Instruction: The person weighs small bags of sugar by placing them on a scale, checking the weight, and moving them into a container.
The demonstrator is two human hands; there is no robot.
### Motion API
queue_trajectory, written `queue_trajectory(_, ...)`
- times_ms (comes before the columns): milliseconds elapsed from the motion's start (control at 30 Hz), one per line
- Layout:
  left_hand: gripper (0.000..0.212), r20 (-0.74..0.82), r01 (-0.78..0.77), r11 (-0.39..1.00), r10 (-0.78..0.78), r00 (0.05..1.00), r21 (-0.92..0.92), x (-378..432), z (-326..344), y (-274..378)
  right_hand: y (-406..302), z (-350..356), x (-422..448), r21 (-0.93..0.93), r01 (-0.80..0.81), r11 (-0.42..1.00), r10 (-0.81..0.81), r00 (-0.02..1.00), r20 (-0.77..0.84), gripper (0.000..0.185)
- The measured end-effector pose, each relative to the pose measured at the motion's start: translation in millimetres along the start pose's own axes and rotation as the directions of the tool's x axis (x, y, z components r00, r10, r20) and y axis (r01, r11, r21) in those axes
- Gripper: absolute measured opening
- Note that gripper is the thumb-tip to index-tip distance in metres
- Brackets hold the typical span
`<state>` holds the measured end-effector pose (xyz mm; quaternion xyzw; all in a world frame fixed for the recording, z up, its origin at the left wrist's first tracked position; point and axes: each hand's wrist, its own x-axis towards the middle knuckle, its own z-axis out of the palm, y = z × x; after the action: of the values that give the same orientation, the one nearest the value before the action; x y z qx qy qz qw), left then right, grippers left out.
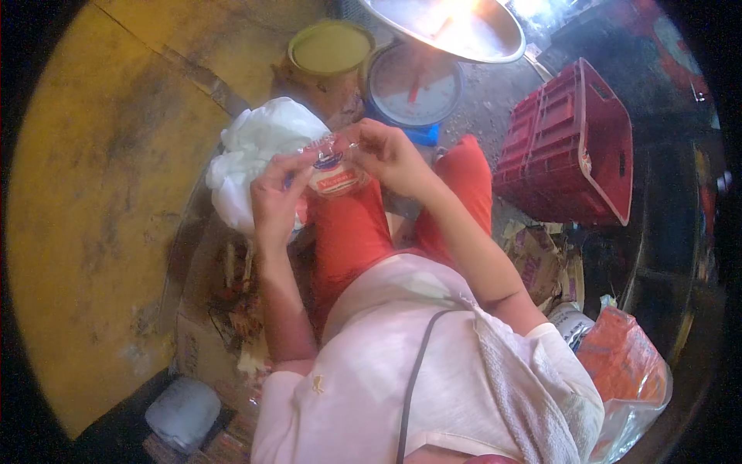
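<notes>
A clear printed plastic packet point(337, 177), with red and blue print, is stretched between my two hands above my lap. My left hand point(278, 194) pinches its left side with thumb and fingers. At the upper right edge, the fingers of my right hand point(379, 153) are closed on the plastic. What the packet holds, if anything, I cannot tell. A bulky white plastic bag point(269, 136) sits just beyond and to the left of my left hand. Some red print shows beside my left wrist, partly hidden.
Ahead stand a round yellowish-topped container point(331, 47) and a blue-rimmed tub point(414, 87). A shiny metal pan point(406, 14) catches strong light above them. To the right is a red plastic crate point(539, 139) on its side. Cardboard point(530, 261) and an orange bag point(623, 354) lie nearer.
</notes>
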<state>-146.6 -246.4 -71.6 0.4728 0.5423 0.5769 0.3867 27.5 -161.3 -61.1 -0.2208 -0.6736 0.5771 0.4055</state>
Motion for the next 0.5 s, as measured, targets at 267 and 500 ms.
queue_trajectory(267, 0.016, 0.039, -0.192, 0.707, 0.227, 0.973, 0.68, -0.7, 13.1, 29.4, -12.7, -21.4, -6.5, -0.53, -0.021, 0.847, 0.04, 0.999, 0.024, 0.017)
queue_trajectory(500, 0.016, -0.058, 0.118, 0.857, -0.169, 0.984, -0.502, 9.7, 35.2, -42.2, 29.4, -7.1, 1.2, 0.184, -0.197, 0.963, 0.208, 0.977, -0.042, 0.015)
